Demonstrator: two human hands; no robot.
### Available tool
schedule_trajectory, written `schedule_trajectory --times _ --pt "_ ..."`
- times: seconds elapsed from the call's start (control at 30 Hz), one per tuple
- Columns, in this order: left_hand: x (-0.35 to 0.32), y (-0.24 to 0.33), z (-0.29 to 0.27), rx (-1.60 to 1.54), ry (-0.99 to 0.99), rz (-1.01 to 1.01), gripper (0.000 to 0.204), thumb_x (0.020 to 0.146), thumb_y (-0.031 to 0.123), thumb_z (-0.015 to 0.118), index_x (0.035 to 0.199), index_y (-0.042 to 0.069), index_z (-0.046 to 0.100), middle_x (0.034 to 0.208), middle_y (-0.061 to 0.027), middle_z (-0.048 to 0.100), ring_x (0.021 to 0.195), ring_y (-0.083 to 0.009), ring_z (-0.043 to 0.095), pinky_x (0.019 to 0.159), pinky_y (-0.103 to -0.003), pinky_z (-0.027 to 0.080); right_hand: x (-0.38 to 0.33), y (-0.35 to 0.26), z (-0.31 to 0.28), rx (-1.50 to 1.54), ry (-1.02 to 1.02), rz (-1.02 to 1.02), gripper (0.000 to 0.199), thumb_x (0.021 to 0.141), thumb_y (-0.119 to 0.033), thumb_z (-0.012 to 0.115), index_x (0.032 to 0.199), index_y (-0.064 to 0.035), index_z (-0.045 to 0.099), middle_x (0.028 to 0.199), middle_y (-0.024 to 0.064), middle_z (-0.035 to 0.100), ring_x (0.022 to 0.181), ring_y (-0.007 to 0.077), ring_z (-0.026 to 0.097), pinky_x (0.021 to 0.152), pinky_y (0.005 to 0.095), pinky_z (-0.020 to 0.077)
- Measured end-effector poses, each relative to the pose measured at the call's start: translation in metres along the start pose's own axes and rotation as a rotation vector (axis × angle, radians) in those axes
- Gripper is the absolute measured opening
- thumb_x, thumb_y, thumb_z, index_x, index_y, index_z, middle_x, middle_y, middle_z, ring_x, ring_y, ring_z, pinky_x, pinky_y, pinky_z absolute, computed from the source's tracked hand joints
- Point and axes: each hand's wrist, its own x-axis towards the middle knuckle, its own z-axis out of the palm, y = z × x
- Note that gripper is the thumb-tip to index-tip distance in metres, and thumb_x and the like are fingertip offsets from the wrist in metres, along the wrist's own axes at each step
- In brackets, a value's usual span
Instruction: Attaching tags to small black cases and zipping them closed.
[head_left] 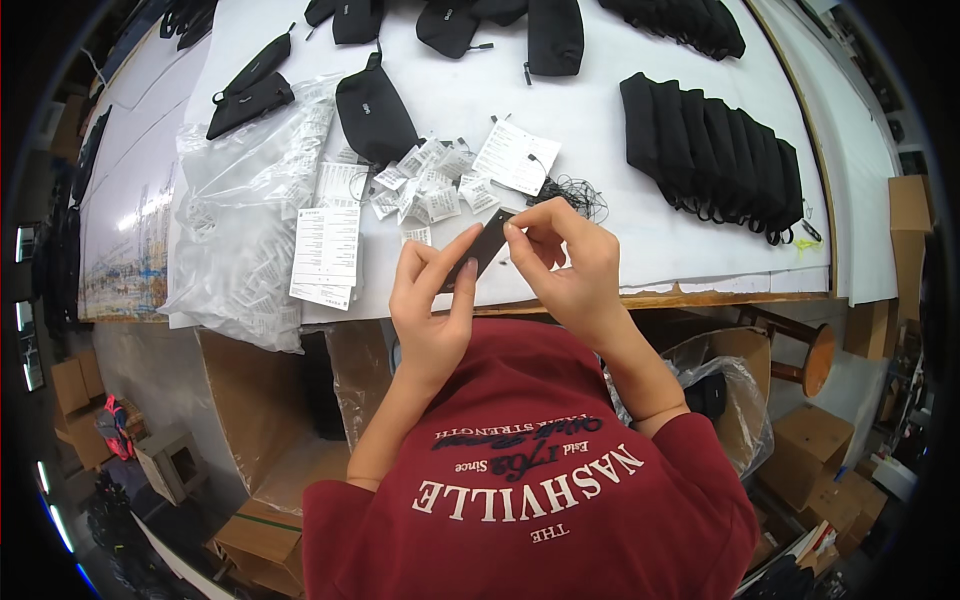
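1 wooden stool [820, 360] — cardboard boxes [812, 445]

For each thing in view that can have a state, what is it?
Dark strip, held, tilted
Left hand, closed on the strip
Right hand, fingertips at strip's upper end
Small labels, loosely heaped
Plastic bag, crumpled, more labels inside
Black cords, tangled
Pouches at right, lined up
Plastic-lined box at right, open

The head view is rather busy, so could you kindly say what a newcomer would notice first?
Probably the dark red shirt, filling the lower middle. Just above it, the left hand holds a flat black piece, the right hand at its upper end. Farther right, an overlapping row of black pouches stands out against the white table.
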Motion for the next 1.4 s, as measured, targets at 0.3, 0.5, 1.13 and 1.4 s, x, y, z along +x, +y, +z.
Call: schedule_trajectory --times 0.3,0.5,1.13,1.4 --pt "0.009 -0.002 -0.011 0.099 -0.065 0.263 0.042 0.078 -0.014 0.06 0.114 0.008 0.067 0.078 -0.0063 0.052 0.069 -0.0151 0.055 0.059 -0.025 0.046 0.003 0.002 -0.012 0.366 -0.147 0.303 0.013 0.084 -0.002 0.064 0.096 -0.0001 0.059 0.066 0.0027 0.062 0.056 0.0081 0.058 0.053 0.0201 0.0441" --pt "0.004 0.004 -0.016 0.001 -0.224 0.17 0.039 0.077 -0.01 0.064 0.112 0.007 0.068 0.08 -0.0071 0.055 0.069 -0.0156 0.057 0.061 -0.026 0.047 -0.006 0.023 -0.021 0.678 -0.349 0.416 0.012 0.086 0.0 0.062 0.098 0.0015 0.058 0.076 0.0091 0.066 0.071 0.0164 0.068 0.064 0.0255 0.0536" --pt "-0.002 0.009 -0.005 0.141 -0.109 0.218 0.039 0.071 -0.011 0.068 0.107 0.004 0.069 0.076 -0.0063 0.06 0.061 -0.0134 0.054 0.055 -0.025 0.044 -0.006 0.016 -0.019 0.598 -0.42 0.401 0.011 0.085 -0.003 0.065 0.093 0.0024 0.06 0.079 0.009 0.067 0.072 0.0163 0.068 0.066 0.0261 0.0547" --pt "0.0 0.009 -0.01 -0.098 -0.238 0.022 0.032 0.081 -0.005 0.063 0.113 0.001 0.063 0.079 -0.0058 0.061 0.069 -0.0116 0.06 0.065 -0.024 0.048 -0.007 0.018 -0.018 0.702 -0.448 0.517 0.011 0.087 -0.005 0.064 0.095 0.0016 0.059 0.076 0.0079 0.066 0.07 0.0142 0.067 0.064 0.0249 0.0541"
